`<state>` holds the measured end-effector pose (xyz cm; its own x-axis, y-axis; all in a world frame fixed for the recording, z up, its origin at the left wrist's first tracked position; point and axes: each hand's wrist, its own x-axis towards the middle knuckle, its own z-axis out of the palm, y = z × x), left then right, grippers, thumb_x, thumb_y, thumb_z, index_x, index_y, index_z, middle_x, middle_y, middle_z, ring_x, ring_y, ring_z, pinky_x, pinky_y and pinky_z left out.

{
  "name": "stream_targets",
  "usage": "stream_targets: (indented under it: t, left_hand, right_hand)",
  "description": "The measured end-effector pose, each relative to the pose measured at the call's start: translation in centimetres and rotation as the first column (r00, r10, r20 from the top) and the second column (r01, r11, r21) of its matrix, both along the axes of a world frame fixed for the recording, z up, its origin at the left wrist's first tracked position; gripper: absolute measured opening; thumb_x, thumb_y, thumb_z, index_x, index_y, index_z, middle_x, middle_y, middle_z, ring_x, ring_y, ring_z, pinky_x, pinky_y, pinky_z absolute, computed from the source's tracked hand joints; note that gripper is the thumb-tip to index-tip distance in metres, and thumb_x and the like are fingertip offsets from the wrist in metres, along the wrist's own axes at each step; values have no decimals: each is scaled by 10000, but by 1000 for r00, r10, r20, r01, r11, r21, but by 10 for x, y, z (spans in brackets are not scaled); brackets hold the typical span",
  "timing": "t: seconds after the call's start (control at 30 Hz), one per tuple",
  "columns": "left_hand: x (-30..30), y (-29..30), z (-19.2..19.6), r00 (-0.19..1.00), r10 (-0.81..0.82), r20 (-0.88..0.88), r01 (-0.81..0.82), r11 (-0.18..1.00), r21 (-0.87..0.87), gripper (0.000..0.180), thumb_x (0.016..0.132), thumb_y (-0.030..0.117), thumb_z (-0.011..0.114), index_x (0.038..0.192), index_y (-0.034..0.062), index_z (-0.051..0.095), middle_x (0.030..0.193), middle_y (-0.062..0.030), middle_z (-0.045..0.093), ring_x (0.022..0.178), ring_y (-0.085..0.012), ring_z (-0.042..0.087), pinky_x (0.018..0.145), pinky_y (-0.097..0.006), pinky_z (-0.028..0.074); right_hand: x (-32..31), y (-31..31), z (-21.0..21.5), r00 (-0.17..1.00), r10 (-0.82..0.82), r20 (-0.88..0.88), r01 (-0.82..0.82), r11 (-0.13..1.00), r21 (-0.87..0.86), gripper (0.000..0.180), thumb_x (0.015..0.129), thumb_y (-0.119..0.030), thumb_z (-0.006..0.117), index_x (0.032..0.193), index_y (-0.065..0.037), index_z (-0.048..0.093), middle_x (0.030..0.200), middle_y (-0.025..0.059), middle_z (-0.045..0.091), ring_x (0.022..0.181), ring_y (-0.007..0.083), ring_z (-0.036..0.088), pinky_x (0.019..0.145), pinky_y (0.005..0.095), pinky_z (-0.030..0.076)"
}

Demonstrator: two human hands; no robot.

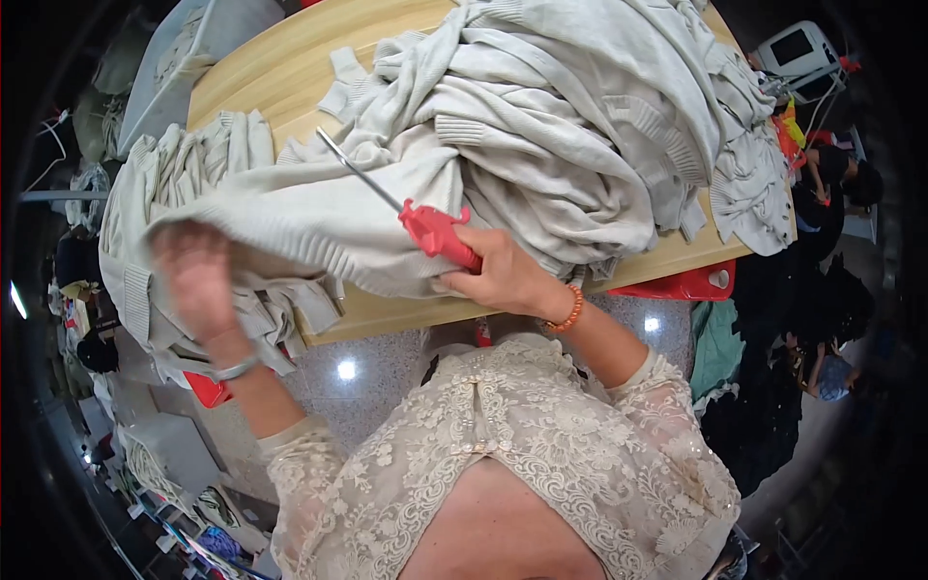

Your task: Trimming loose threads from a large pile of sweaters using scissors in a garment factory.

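In my right hand (507, 275) is a red-handled tool (435, 235) with a long thin metal rod. The fingers are wrapped round its handle, and the rod points up and left over the cloth. Under it lies an off-white knitted garment (358, 208) with a ribbed hem, stretched leftward. At the left end of this garment is my left hand (198, 280), blurred by motion. Its fingers look stretched out against the hem, and their tips are smeared. A large heap of similar knitwear (561, 135) rises just beyond my right hand.
More off-white knitwear (232, 145) hangs over the left edge of the wooden table (275, 72). A pale bin (164, 92) stands at the far left. Beneath the table's right front edge is a red plastic item (677, 282). Other people (836, 179) are off to the right.
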<state>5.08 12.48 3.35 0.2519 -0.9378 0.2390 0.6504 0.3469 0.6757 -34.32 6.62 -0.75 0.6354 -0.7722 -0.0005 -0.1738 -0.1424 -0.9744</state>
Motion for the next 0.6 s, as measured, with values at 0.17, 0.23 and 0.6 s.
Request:
stream_targets:
  t: [0.17, 0.23, 0.6]
  left_hand:
    - [-157, 3, -86, 930, -348, -122, 333, 652, 682, 593, 941, 341, 549, 1423, 71, 332, 1418, -110, 435, 1302, -254, 422, 1039, -422, 397]
    - [-177, 28, -106, 931, -306, -198, 355, 638, 684, 669, 895, 358, 630, 1421, 68, 336, 1391, -93, 461, 1286, -240, 440, 1049, -398, 383]
    - [-134, 35, -47, 852, -66, 520, -191, 885, 426, 321, 923, 75, 562, 1232, -9, 565, 1166, -97, 617, 1076, -180, 584, 944, -323, 447]
  right_hand:
    - [20, -27, -8, 995, -46, 90, 38, 995, 88, 253, 822, -144, 711, 994, 20, 623, 750, 8, 536, 710, 72, 435, 633, 256, 401]
    - [33, -27, -7, 1000, 10, 10, -11, 991, 132, 277, 830, -161, 713, 1010, 29, 622, 767, 1, 536, 717, 71, 430, 635, 257, 401]
    - [55, -21, 3, 974, -132, 182, 122, 990, 65, 474, 785, -261, 762, 1134, 4, 579, 665, 9, 424, 636, 92, 368, 577, 267, 363]
